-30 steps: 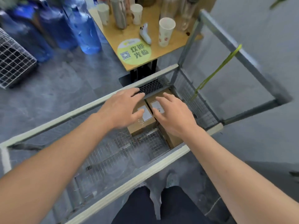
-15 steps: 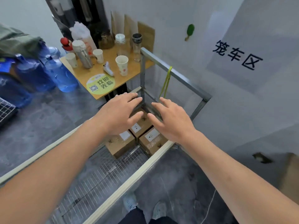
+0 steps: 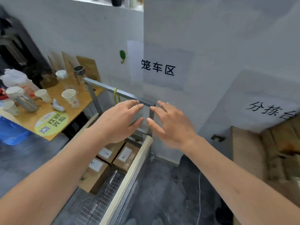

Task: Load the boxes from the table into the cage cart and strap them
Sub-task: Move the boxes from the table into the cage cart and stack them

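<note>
Overhead, both hands (image 3: 119, 121) (image 3: 170, 123) flat, fingers spread.

Three brown cardboard boxes (image 3: 113, 161), each bearing a white label, lie side by side on the wire-mesh floor (image 3: 100, 202) of a cage cart (image 3: 129, 172) parked on a grey floor (image 3: 170, 192). Beside the cart, a wooden table (image 3: 29, 120) carries paper cups (image 3: 70, 97), bottles (image 3: 79, 77), a small white figurine (image 3: 56, 106) and a round yellow-green sticker (image 3: 51, 123).
</note>
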### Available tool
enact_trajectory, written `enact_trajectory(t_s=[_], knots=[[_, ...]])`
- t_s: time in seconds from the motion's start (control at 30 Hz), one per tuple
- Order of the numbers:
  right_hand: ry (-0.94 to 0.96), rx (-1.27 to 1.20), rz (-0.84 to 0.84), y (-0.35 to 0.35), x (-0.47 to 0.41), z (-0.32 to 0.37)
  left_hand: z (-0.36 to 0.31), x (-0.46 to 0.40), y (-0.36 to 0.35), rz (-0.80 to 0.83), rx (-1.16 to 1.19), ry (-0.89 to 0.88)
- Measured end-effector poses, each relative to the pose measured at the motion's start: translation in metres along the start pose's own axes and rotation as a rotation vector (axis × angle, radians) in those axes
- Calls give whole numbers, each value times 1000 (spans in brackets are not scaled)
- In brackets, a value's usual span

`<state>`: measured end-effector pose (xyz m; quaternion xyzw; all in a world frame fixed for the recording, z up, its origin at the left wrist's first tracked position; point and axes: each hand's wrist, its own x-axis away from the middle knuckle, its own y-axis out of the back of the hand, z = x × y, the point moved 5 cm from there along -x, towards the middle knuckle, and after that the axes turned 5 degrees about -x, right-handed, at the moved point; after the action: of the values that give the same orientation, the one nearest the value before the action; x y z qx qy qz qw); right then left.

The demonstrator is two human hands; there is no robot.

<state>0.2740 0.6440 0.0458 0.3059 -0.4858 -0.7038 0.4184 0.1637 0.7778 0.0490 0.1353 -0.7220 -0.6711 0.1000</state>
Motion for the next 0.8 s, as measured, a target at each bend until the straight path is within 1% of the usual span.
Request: enact_trajectory(t_s=[0.13,0.4,0.57,0.8], knots=[[-153,15,-69,19,25,-23,-29,-29,6,-10,15,-162],[-501,-6,-241,45,102,-54,-111,-62,8,36,79,-506],[-661,29,-337,56,167,-67,-179,-60,12,76,108,-718],[-893,81,-462,80,276,-80,-296,-35,24,89,134,-1014]])
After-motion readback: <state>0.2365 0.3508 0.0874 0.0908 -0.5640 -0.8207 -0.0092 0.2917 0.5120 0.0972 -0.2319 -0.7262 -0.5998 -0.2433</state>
